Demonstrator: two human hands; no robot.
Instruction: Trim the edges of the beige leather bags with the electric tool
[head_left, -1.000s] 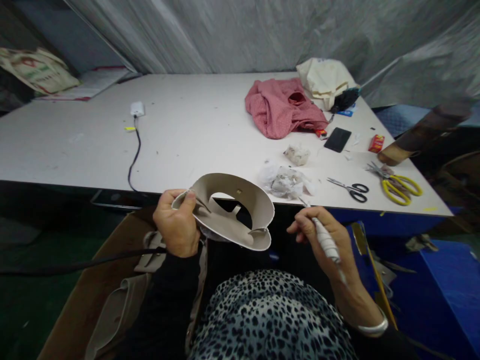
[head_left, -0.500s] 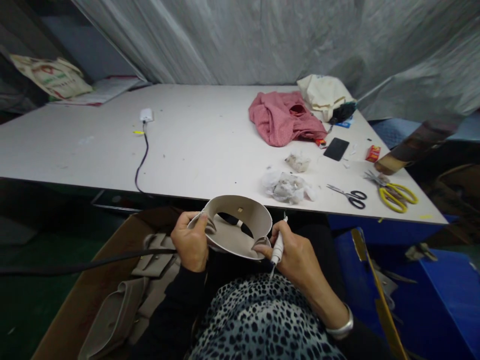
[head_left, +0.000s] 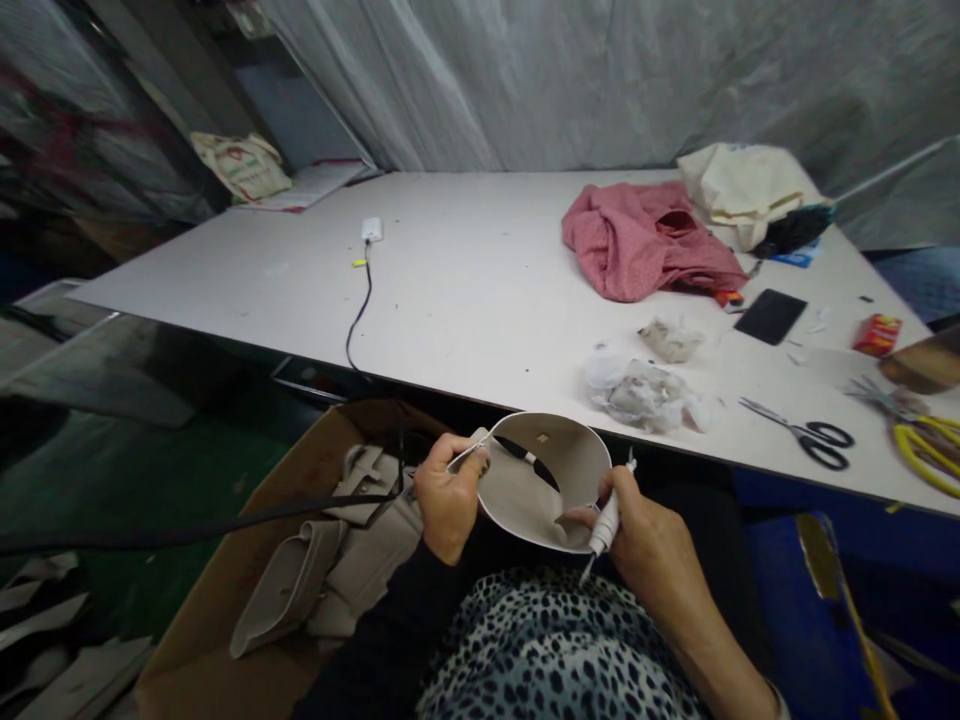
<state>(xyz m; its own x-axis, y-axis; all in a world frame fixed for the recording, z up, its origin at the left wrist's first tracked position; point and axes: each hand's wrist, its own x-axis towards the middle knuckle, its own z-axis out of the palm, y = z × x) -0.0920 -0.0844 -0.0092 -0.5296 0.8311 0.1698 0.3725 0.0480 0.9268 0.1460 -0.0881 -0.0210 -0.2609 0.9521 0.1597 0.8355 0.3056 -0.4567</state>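
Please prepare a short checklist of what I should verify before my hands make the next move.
1. Left hand grips the beige piece: ok.
2. Right hand holds its opposite side: ok, thumb inside the rim.
3. Right hand free of tools: not ok, it holds the white-wrapped tool.
4. Tool's lower tip clear of the leopard-print cloth: cannot tell, they overlap in view.
5. Black-handled scissors away from both hands: ok, on the table.

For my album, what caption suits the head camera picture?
Left hand and right hand hold a beige piece; the right also grips a white tool.
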